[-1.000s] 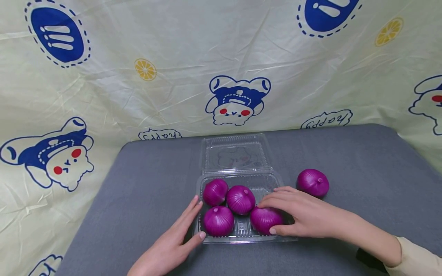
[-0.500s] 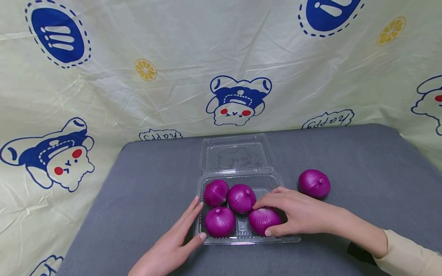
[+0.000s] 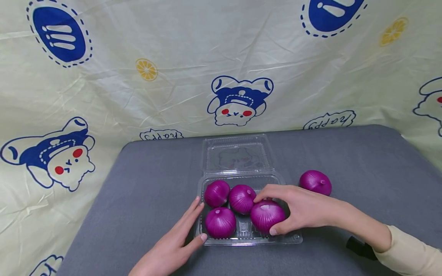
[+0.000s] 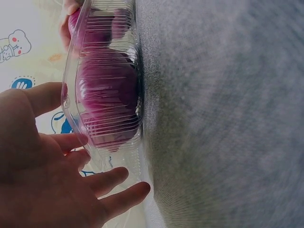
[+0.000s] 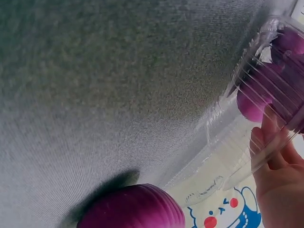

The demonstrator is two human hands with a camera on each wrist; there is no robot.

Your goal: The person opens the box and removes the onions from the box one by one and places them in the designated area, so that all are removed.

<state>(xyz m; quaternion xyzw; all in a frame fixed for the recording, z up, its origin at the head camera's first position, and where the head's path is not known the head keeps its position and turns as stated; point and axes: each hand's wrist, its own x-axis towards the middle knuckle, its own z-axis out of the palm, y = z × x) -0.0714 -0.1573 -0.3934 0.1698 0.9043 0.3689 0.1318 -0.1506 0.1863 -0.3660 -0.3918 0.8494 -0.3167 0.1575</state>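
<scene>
A clear plastic clamshell box (image 3: 241, 242) lies with its lid folded back on the table. In its left part sit three purple onions, one at the back left (image 3: 216, 193), one in the middle (image 3: 242, 199) and one at the front left (image 3: 220, 223). My right hand (image 3: 304, 207) grips another onion (image 3: 267, 216) at the box's front right, thumb in front and fingers behind. My left hand (image 3: 172, 237) has its fingers extended along the box's left side; in the left wrist view, fingertips (image 4: 57, 97) touch the rim.
One more onion (image 3: 315, 182) rests on the grey cloth (image 3: 362, 165) right of the box, behind my right forearm. The transparent lid (image 3: 238, 153) lies flat toward the back. A printed curtain (image 3: 179, 96) hangs behind the table. Something black (image 3: 360, 248) shows under the right sleeve.
The onion in my right hand has risen slightly and turned, and the hand has moved up with it. My left hand stays at the box's side.
</scene>
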